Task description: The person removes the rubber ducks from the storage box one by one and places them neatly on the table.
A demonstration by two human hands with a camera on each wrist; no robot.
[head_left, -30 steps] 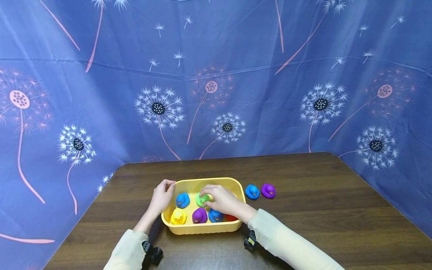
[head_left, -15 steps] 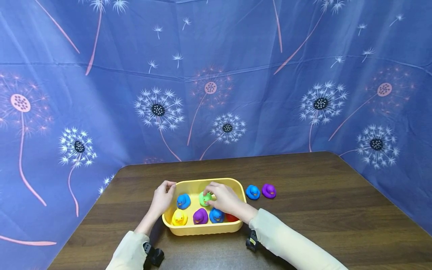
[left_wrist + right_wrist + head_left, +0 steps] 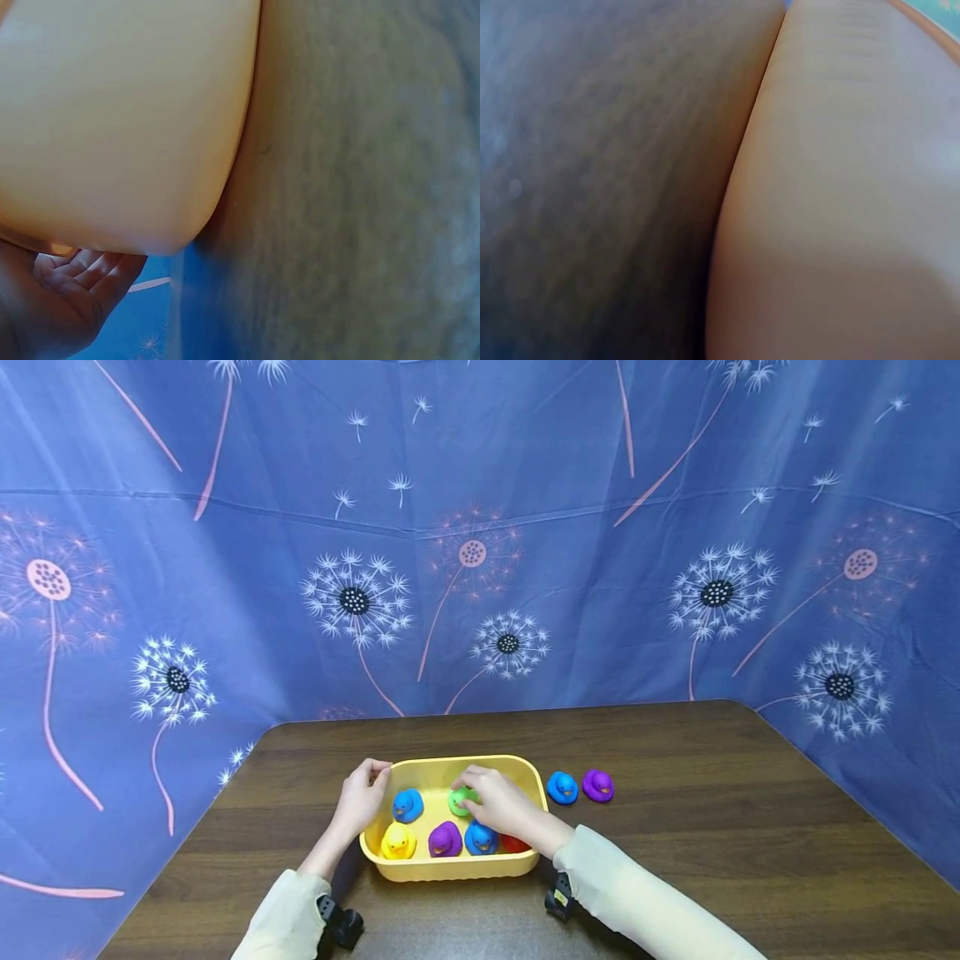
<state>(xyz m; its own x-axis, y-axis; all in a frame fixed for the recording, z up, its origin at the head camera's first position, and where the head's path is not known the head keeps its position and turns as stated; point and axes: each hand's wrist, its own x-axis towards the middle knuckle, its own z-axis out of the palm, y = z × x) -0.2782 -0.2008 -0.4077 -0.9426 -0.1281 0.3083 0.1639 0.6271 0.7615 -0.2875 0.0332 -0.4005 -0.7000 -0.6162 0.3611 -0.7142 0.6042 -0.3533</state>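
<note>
A yellow plastic tub [image 3: 420,870] stands on the table with several rubber ducks inside. My left hand [image 3: 362,797] grips its back left rim; in the left wrist view the fingers [image 3: 105,274] lie along the far side of the tub wall [image 3: 127,127]. Inside the tub, my right hand [image 3: 501,802] holds a green rubber duck [image 3: 458,802] between thumb and fingers, partly covering it. Left of it is a blue duck [image 3: 407,806]. Along the front sit a yellow duck [image 3: 398,841], a purple duck [image 3: 445,839], another blue duck [image 3: 481,838] and a red duck [image 3: 513,843], half hidden by my wrist.
Just right of the tub, a blue duck [image 3: 562,787] and a purple duck [image 3: 597,785] sit on the brown wooden table [image 3: 720,827]. Behind the table hangs a blue dandelion-print cloth [image 3: 585,610]. Only table and tub wall [image 3: 840,187] show in the right wrist view.
The green duck has shifted slightly to the right inside the tub with my right hand. My left hand has stayed at the rim.
</note>
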